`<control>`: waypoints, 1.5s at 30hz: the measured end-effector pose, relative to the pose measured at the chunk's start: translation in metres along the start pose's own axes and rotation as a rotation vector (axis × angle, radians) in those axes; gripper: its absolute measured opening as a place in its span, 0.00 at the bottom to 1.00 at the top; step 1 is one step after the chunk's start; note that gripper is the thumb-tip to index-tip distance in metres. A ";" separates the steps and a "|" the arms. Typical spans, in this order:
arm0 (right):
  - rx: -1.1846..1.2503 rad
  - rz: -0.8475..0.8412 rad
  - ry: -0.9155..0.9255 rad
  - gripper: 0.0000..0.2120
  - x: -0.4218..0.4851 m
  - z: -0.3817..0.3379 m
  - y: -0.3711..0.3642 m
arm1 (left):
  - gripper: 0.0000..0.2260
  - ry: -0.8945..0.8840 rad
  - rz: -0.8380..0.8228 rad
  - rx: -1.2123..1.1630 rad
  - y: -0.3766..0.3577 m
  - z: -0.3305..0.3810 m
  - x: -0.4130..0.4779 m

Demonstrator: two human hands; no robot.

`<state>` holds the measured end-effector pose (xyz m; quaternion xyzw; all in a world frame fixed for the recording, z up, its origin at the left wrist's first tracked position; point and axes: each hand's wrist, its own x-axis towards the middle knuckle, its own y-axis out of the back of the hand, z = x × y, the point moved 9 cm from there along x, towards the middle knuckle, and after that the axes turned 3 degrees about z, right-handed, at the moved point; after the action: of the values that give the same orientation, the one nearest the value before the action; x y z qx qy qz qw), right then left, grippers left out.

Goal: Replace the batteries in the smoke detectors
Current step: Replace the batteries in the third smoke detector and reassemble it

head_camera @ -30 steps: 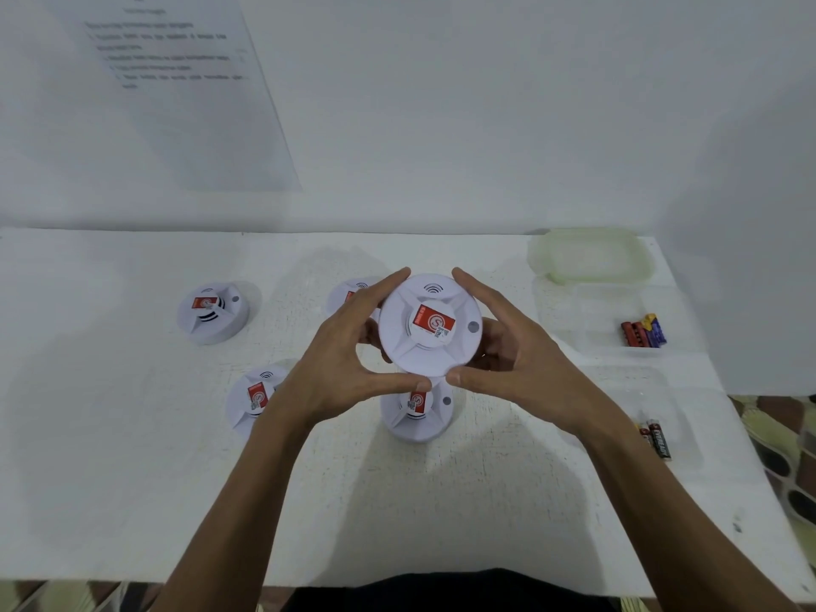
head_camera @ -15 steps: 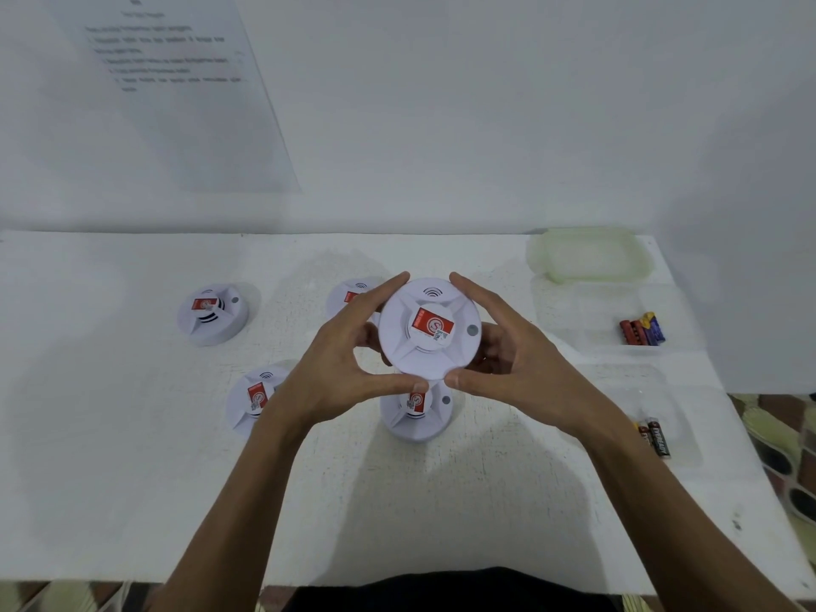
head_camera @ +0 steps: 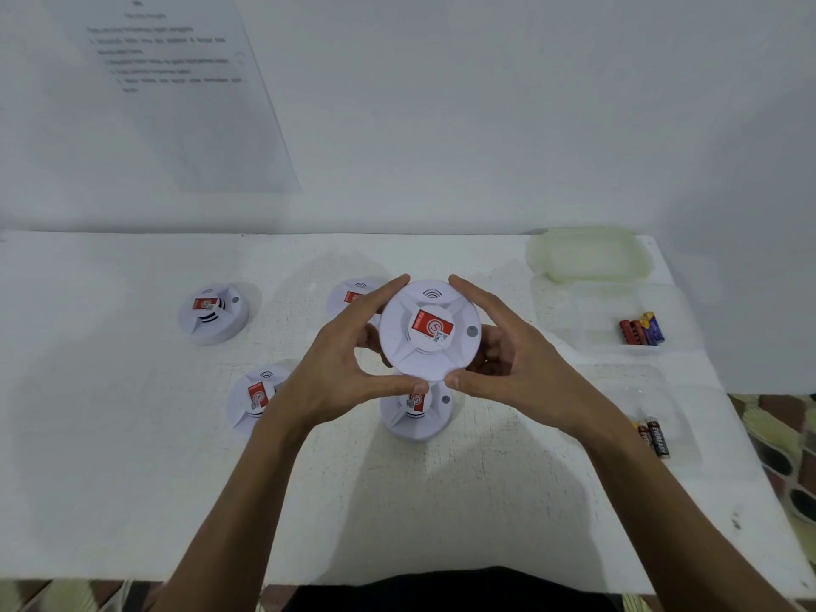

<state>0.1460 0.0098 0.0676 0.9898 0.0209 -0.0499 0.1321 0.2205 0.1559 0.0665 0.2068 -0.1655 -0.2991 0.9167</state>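
Note:
A round white smoke detector [head_camera: 430,331] with a red label is held up above the table, face toward me. My left hand [head_camera: 340,368] grips its left rim with thumb below and fingers above. On the opposite rim, my right hand [head_camera: 508,364] grips the same way. Several more detectors lie on the table: one at the far left [head_camera: 213,313], one left of my left wrist [head_camera: 254,397], one partly hidden behind my left fingers [head_camera: 351,295], one below the held detector [head_camera: 417,413].
The white table [head_camera: 132,479] ends at a wall behind. On the right stand a pale lid [head_camera: 589,254], a clear tray with red and blue batteries [head_camera: 640,331], and a nearer clear tray with black batteries [head_camera: 655,435]. A printed sheet [head_camera: 176,81] hangs on the wall.
The held detector has turned slightly between my hands, its label rotating a little clockwise. Both hands keep the same grip and place.

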 end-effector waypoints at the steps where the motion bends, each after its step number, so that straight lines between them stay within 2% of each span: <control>1: -0.003 -0.001 0.002 0.43 0.000 0.000 0.000 | 0.42 0.000 0.000 0.004 0.000 0.000 0.000; 45: -0.049 0.009 0.010 0.42 0.002 0.002 0.000 | 0.41 -0.010 0.014 0.019 0.000 -0.001 -0.001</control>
<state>0.1474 0.0096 0.0653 0.9866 0.0182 -0.0439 0.1564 0.2200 0.1572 0.0656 0.2130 -0.1744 -0.2923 0.9158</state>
